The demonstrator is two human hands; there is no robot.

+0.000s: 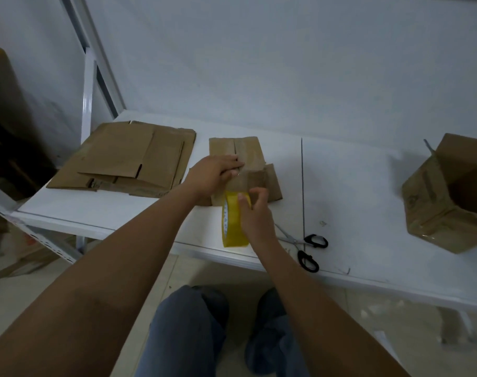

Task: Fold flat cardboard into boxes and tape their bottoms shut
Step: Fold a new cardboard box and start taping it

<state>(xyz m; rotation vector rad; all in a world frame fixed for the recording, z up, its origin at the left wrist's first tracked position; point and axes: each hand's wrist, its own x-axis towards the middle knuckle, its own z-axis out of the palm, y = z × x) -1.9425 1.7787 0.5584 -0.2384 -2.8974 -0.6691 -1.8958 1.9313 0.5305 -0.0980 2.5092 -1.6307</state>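
A folded cardboard box [245, 151] stands bottom-up at the middle of the white table [362, 186], its two bottom flaps meeting in a seam. My left hand [215, 172] presses flat on those flaps with straight fingers. My right hand [255, 213] grips a yellow tape roll [231, 224] at the box's near edge, thumb on the roll's rim. A strip of clear tape seems to run from the roll up onto the box, under my left fingers.
A stack of flat cardboard [128, 156] lies at the table's left end. Black-handled scissors [305, 246] lie near the front edge, right of my right hand. An assembled open box [444, 202] sits on its side at far right. A wall rises behind.
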